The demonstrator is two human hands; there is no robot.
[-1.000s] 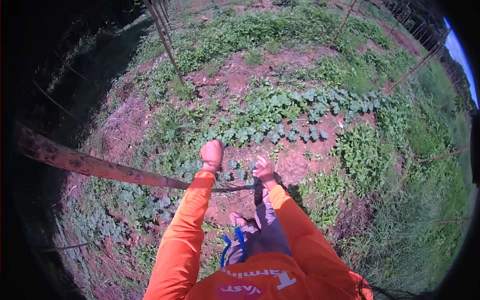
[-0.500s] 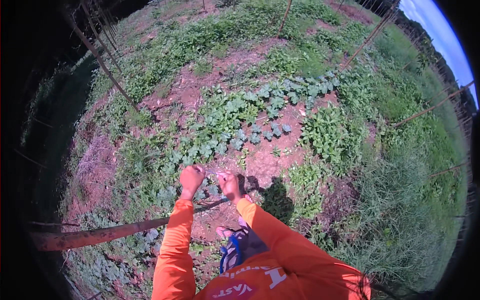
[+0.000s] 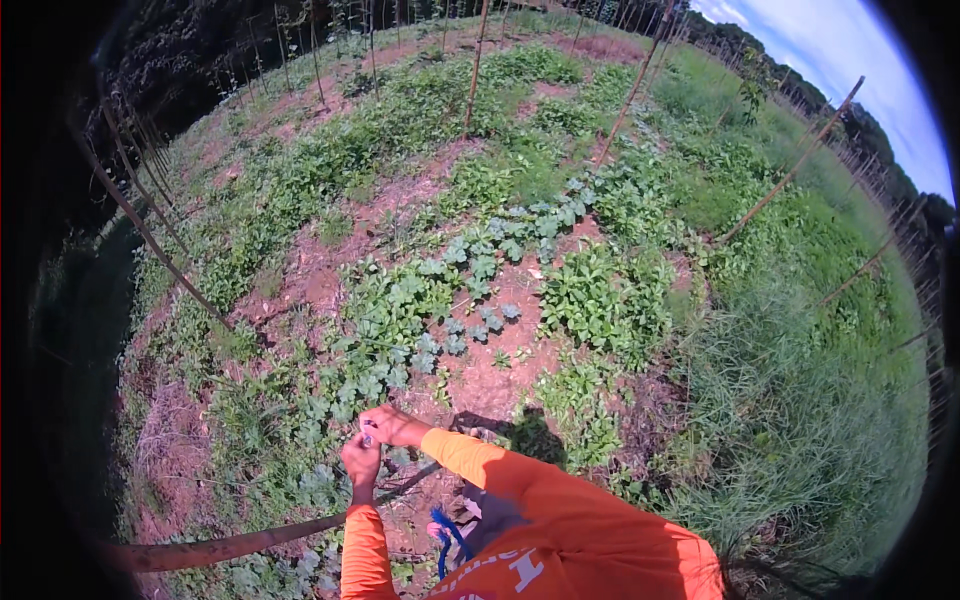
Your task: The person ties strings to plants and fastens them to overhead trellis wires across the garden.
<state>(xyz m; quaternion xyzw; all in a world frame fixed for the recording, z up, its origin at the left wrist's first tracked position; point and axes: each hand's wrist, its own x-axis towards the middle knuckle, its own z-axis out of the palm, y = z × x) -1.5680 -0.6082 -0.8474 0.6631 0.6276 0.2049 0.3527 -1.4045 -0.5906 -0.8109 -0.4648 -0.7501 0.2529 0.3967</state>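
Observation:
My left hand (image 3: 361, 460) and my right hand (image 3: 397, 427) meet just in front of my body, left of the middle. The fingers of both are closed on a small pale strand (image 3: 369, 431), perhaps string, mostly hidden by the fingertips. The right hand sits a little above and beyond the left one. A brown wooden pole (image 3: 235, 543) comes in from the lower left and passes behind my left wrist, with neither hand gripping it. Below the hands grow low broad-leaved plants (image 3: 325, 485).
A row of grey-green leafy plants (image 3: 480, 250) crosses the reddish soil (image 3: 490, 380) ahead. Leaning poles stand farther off, one at the right (image 3: 795, 165) and one at the left (image 3: 150, 230). Tall grass (image 3: 760, 420) covers the right side. A blue cord (image 3: 450, 530) hangs by my waist.
My hands were apart with the pale strand stretched between them; now they are together, the right one brought across to the left. The view has tilted up and shifted right.

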